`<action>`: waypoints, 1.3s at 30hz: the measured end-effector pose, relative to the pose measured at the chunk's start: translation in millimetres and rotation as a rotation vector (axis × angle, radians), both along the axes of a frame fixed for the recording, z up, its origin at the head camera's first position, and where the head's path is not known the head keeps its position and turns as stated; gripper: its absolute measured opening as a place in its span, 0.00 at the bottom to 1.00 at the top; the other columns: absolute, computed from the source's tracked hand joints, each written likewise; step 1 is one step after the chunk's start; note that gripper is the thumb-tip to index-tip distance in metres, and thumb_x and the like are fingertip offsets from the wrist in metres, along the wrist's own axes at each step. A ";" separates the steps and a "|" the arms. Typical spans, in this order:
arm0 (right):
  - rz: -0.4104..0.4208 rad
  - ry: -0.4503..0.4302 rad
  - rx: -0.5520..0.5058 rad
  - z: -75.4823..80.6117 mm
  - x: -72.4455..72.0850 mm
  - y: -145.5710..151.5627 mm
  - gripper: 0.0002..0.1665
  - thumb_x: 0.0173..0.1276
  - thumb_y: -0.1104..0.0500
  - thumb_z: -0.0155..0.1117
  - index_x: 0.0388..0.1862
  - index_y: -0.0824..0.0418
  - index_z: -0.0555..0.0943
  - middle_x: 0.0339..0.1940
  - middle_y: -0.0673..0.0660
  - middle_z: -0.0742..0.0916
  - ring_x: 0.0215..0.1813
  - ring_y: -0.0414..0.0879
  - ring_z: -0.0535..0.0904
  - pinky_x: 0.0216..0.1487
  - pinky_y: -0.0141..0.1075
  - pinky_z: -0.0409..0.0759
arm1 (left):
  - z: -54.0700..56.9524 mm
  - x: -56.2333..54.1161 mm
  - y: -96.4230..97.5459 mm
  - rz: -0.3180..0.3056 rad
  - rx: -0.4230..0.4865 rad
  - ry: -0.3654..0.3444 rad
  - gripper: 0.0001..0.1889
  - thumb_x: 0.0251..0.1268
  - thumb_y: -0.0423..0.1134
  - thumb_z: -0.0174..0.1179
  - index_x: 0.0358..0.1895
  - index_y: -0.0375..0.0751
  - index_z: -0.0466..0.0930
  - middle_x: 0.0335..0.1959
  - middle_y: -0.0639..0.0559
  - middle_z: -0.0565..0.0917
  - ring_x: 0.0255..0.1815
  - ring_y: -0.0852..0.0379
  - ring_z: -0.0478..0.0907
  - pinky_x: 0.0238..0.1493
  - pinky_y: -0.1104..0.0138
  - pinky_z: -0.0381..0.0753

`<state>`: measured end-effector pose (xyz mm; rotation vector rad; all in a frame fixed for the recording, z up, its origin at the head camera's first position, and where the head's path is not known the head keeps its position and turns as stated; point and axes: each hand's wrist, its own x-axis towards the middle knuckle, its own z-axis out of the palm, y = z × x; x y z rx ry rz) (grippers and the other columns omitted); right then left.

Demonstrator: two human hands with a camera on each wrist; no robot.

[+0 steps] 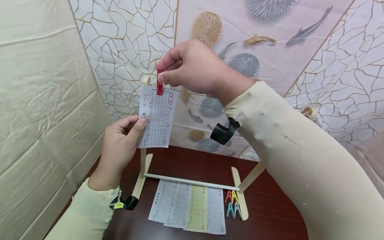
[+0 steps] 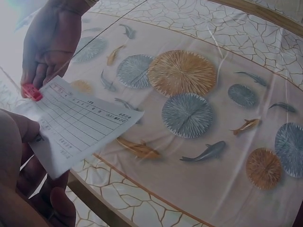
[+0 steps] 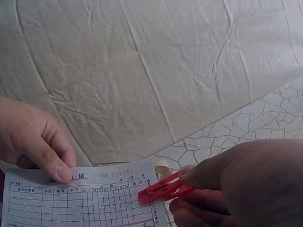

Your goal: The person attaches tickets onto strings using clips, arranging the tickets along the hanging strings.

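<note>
A printed receipt slip (image 1: 157,123) hangs upright in front of the left post of a wooden stand. My left hand (image 1: 118,143) pinches its left edge, thumb on the printed face. The right hand (image 1: 199,68) pinches a red clothespin (image 1: 160,85) between thumb and fingers at the slip's top edge. In the right wrist view, the clothespin's jaws overlap the end of the slip (image 3: 71,201). A thin string (image 2: 111,24) runs to the slip's clipped edge in the left wrist view.
Several slips, white (image 1: 160,203) and one yellow (image 1: 196,210), lie overlapping on the dark table (image 1: 120,230). Beside them are several coloured clothespins (image 1: 230,210). A white rod (image 1: 192,182) joins the stand's wooden feet (image 1: 240,196). A patterned cloth (image 1: 120,43) hangs behind.
</note>
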<state>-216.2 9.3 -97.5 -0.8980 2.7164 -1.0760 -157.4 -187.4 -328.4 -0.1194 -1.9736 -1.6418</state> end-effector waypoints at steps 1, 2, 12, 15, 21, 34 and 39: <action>0.003 -0.006 -0.005 -0.3 -0.1 0.4 0.12 0.78 0.60 0.78 0.57 0.57 0.92 0.48 0.51 0.95 0.49 0.42 0.91 0.56 0.34 0.90 | -0.1 -0.2 0.3 -0.001 0.000 -0.001 0.13 0.82 0.45 0.71 0.55 0.39 0.94 0.35 0.65 0.89 0.35 0.58 0.86 0.33 0.70 0.86; 0.006 -0.012 -0.009 -0.6 -0.3 0.7 0.13 0.77 0.60 0.78 0.58 0.57 0.92 0.48 0.51 0.95 0.50 0.42 0.92 0.57 0.34 0.90 | -0.4 -0.4 0.4 0.000 -0.001 -0.002 0.13 0.82 0.45 0.71 0.55 0.39 0.94 0.35 0.65 0.89 0.35 0.58 0.86 0.32 0.70 0.86; 0.016 -0.034 -0.021 -1.9 -1.8 3.0 0.17 0.75 0.60 0.80 0.60 0.56 0.92 0.51 0.50 0.96 0.55 0.40 0.93 0.61 0.34 0.89 | -2.1 -2.1 1.3 0.002 -0.002 -0.011 0.13 0.82 0.47 0.71 0.55 0.41 0.94 0.36 0.61 0.89 0.37 0.57 0.87 0.34 0.70 0.87; 0.023 -0.041 -0.035 -2.0 -1.8 3.0 0.18 0.75 0.61 0.80 0.62 0.57 0.91 0.54 0.50 0.95 0.56 0.40 0.93 0.62 0.34 0.89 | -2.2 -1.8 1.2 -0.002 0.005 -0.013 0.13 0.82 0.46 0.71 0.54 0.40 0.94 0.36 0.63 0.89 0.37 0.57 0.87 0.34 0.69 0.87; 0.030 -0.036 -0.025 -2.0 -0.4 4.5 0.20 0.77 0.61 0.78 0.65 0.56 0.89 0.55 0.50 0.95 0.58 0.39 0.92 0.63 0.34 0.88 | -3.2 -2.1 0.9 -0.011 0.016 -0.010 0.13 0.81 0.45 0.71 0.54 0.40 0.94 0.35 0.64 0.89 0.36 0.58 0.86 0.34 0.69 0.87; -0.009 0.067 -0.038 -7.4 13.8 19.7 0.23 0.76 0.55 0.78 0.68 0.52 0.86 0.64 0.46 0.91 0.61 0.36 0.89 0.63 0.33 0.88 | -10.1 -0.4 -0.8 0.013 0.001 0.012 0.12 0.79 0.44 0.73 0.55 0.42 0.93 0.37 0.62 0.91 0.36 0.59 0.86 0.35 0.72 0.85; -0.071 0.134 -0.071 -11.5 24.9 31.7 0.23 0.76 0.52 0.79 0.67 0.49 0.88 0.65 0.45 0.90 0.61 0.35 0.89 0.62 0.36 0.88 | -14.9 2.3 -2.4 0.018 0.021 0.027 0.13 0.78 0.40 0.73 0.57 0.38 0.88 0.38 0.62 0.87 0.38 0.57 0.82 0.35 0.72 0.80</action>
